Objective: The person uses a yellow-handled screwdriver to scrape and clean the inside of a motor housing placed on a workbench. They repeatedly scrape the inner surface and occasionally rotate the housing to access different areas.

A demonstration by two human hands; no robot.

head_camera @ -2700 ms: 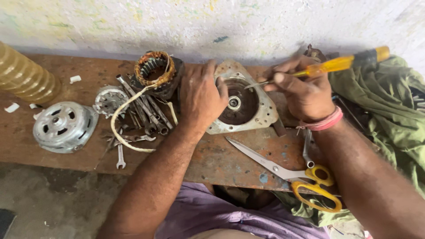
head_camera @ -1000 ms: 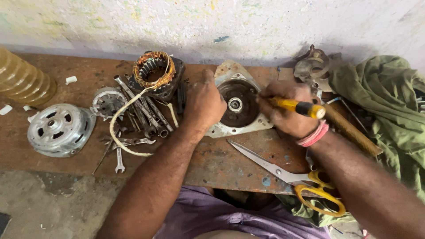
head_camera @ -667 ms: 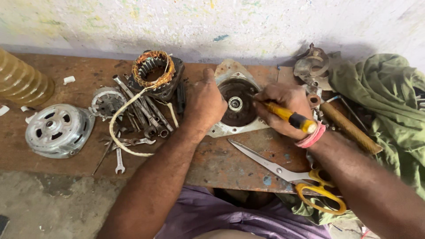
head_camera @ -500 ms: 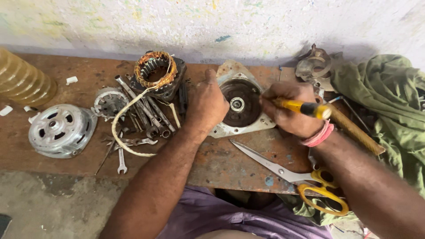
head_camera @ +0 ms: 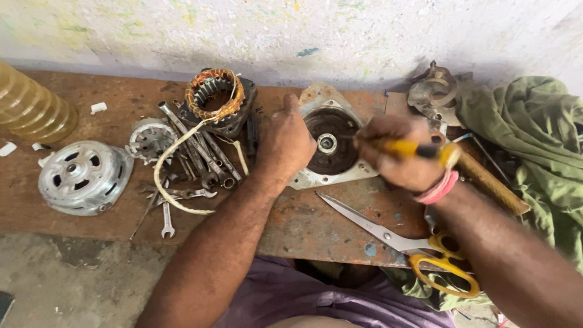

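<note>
A triangular metal motor end cover (head_camera: 331, 146) lies on the wooden bench, its dark round recess and centre bearing facing up. My left hand (head_camera: 290, 143) presses on its left edge, thumb pointing up. My right hand (head_camera: 398, 152) grips a yellow-handled screwdriver (head_camera: 419, 149), blurred, with the handle pointing right and the tip toward the cover's recess. A pink band circles my right wrist.
A copper-wound stator (head_camera: 214, 97), several spanners (head_camera: 194, 155), a round slotted motor cover (head_camera: 82, 177) and a smaller rotor part (head_camera: 149, 136) lie left. Yellow-handled scissors (head_camera: 401, 243) lie at the bench's front edge. A green cloth (head_camera: 534, 140), wooden handle (head_camera: 489, 181) and amber ribbed bottle (head_camera: 30, 109) flank the bench.
My right hand has kept shifting the screwdriver over the cover, swinging its handle from up-right to lower right and back level. The left hand stayed pressed on the cover.
</note>
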